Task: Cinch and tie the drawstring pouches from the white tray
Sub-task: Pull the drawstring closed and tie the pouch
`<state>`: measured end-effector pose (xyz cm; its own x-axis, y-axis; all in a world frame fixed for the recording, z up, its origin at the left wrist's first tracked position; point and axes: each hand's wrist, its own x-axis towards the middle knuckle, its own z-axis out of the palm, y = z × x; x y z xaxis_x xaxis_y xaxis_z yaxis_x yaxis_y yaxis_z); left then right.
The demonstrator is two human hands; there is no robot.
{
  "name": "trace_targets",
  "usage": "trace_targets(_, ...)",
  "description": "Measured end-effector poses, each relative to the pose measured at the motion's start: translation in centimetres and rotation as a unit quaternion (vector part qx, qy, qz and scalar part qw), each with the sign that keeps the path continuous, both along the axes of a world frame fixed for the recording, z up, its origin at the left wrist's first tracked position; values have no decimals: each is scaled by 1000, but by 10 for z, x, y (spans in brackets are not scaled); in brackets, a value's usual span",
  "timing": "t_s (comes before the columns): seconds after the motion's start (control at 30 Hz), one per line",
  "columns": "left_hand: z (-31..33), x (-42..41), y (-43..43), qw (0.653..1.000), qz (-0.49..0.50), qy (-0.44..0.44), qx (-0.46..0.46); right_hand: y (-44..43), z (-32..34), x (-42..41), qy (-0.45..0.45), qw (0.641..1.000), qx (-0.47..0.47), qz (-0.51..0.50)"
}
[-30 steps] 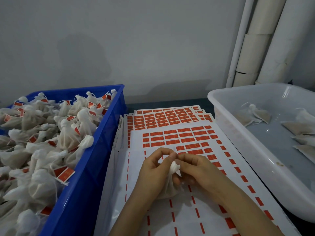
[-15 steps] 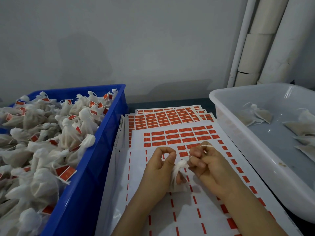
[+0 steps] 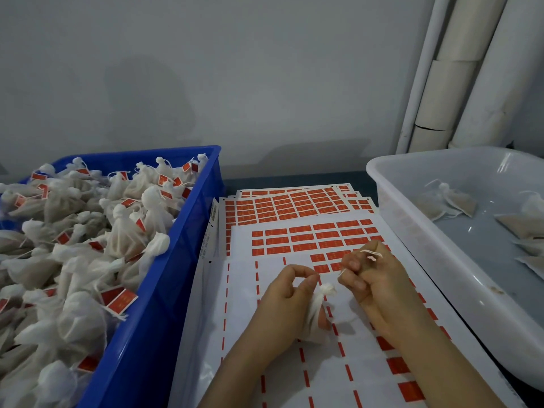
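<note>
A small white mesh pouch (image 3: pixel 319 307) is held over the sticker sheets by my left hand (image 3: pixel 282 307), whose fingers curl round its body while its gathered neck sticks up. My right hand (image 3: pixel 374 281) is just to the right, fingers curled, pinching the white drawstring (image 3: pixel 371 254), which runs taut to the pouch neck and loops over my knuckles. The white tray (image 3: pixel 412 228) at right holds a few flat, uncinched pouches (image 3: pixel 450 201).
A blue crate (image 3: pixel 182 260) at left is heaped with tied pouches bearing red tags. Sheets of red stickers (image 3: pixel 300 207) cover the table between crate and tray. A grey wall and white pipes (image 3: pixel 459 72) stand behind.
My right hand has pulled away to the right and up from the pouch, drawing the string out. The pouch neck is gathered tighter. My left hand has stayed in place.
</note>
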<state>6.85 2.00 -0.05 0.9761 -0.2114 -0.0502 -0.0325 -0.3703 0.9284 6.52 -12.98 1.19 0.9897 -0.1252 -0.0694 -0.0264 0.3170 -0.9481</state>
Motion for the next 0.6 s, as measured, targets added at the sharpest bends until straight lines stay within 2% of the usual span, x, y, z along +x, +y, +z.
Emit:
trace_targets(0.07,-2,-1,0,1000,-10,-2,7,1,0,-3,-71,983,-170,-7)
trace_targets(0.1,-1,-2,0,1000,-13,-2,8,1,0,-3,-91,971,-222,-12)
trace_targets(0.2,0,-3,-2,1000,-27,5,-5,1,-1,-1,-92,951,-292,-51)
trace_targets(0.43,4,-6,0,993,-80,41,-77,0,-12,3,-107,958,-254,-80)
trace_targets(0.53,5,-8,2,990,-57,55,-117,4,-16,3,-114,960,-250,-55)
trace_targets(0.6,5,-8,1,991,-37,26,-129,8,-17,3,-116,958,-260,-29)
